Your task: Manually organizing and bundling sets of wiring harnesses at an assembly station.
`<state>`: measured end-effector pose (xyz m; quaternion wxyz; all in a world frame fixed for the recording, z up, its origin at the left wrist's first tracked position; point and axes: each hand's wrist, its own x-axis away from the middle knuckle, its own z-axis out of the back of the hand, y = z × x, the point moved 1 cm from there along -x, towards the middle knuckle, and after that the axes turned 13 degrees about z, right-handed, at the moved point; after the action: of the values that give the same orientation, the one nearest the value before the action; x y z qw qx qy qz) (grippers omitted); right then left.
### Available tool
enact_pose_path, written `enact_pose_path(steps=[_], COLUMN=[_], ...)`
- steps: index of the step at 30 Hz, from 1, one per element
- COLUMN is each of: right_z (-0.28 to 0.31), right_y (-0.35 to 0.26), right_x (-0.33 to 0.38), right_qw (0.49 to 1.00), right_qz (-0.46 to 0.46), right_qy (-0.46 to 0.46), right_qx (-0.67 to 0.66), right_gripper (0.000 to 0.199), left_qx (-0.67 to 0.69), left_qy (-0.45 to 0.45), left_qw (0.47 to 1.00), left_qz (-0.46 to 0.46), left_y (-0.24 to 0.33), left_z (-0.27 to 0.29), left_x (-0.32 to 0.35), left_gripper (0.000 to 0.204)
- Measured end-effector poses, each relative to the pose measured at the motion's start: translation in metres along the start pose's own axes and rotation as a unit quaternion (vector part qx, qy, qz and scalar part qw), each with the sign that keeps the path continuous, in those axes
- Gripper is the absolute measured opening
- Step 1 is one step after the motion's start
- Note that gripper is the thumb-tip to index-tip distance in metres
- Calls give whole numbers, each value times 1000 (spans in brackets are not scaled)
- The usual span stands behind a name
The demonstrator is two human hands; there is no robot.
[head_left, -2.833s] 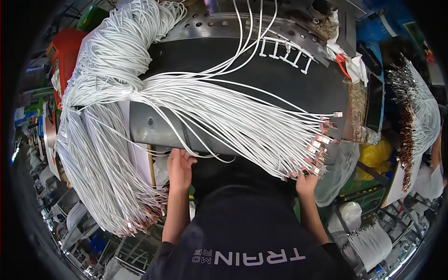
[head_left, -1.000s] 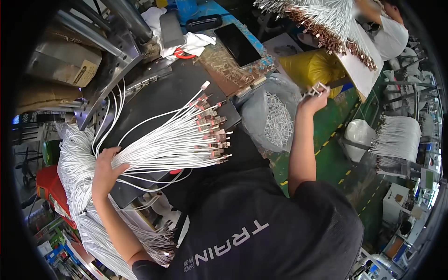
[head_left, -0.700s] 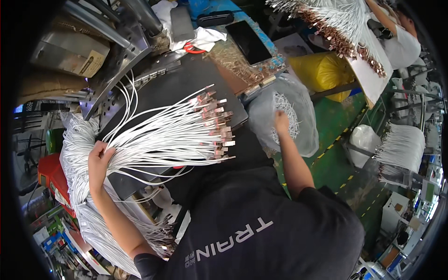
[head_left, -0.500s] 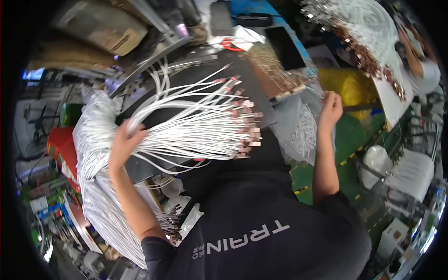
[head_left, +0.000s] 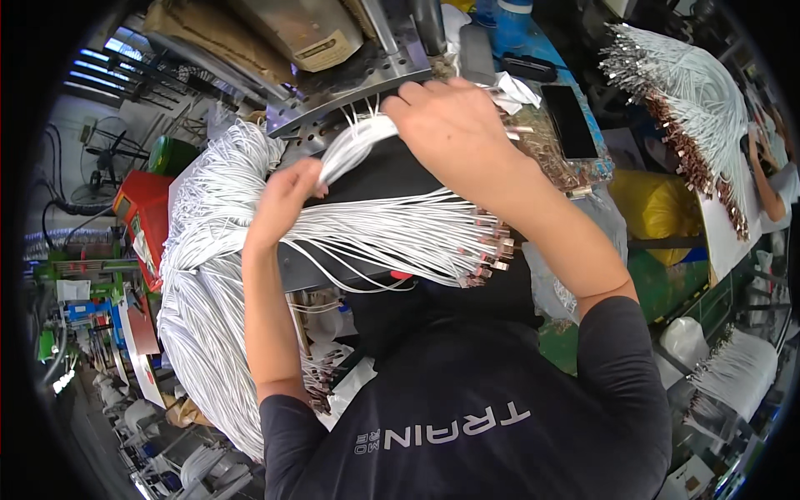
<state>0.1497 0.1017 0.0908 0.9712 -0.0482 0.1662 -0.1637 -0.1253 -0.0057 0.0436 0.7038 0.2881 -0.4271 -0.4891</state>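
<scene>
cluttered wire bench, both hands on one bundle

workshop clutter is crowding in from every side, with a dark work surface (head_left: 392,171) sitting in the middle of it and a perforated metal plate (head_left: 358,79) lying just behind. a huge mass of white wires (head_left: 208,275) is draping off the left edge of that surface and hanging down past it. a flatter fan of white wires (head_left: 392,237) is lying across the dark top, its metal terminal ends (head_left: 487,250) pointing right and poking just past the edge.

the left hand (head_left: 283,196) is closing its fingers around a gathered bundle of white wires (head_left: 354,146), pinching it near the lower end. the right hand (head_left: 450,125) is curling over the upper end of the same bundle, fingers pressed together on it, so the bundle is running between the two hands above the dark surface. can't really tell how tight either grip is.

a dark phone-like slab (head_left: 571,121) is lying on a blue surface to the right, with a yellow bag (head_left: 654,204) sitting below it. another big fan of white wires with brown tips (head_left: 692,108) is spreading out top right, and another person's hand (head_left: 758,150) is showing at its far edge. a red box (head_left: 146,212) and a green round thing (head_left: 171,154) are sitting off to the left.
</scene>
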Motion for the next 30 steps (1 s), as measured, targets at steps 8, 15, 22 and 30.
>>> enact_pose_path(steps=[8, 15, 22, 30], right_z=[-100, -75, -75, -85], right_y=[8, 31, 34, 17], right_x=[19, 29, 37, 20], right_qw=[990, 998, 998, 988], right_qz=[84, 24, 9, 5], right_qy=[42, 16, 22, 136], right_qx=[-103, 47, 55, -73], right_gripper=[15, 14, 11, 32], left_qx=[-224, -139, -225, -155], left_qy=[248, 195, 183, 184], left_qw=[924, 971, 951, 961], left_qz=[-183, 9, -109, -139], left_y=[-29, -8, -25, -18], left_z=[-20, -27, -30, -19], left_x=[-4, -6, -7, -5], left_gripper=[20, 19, 23, 18])
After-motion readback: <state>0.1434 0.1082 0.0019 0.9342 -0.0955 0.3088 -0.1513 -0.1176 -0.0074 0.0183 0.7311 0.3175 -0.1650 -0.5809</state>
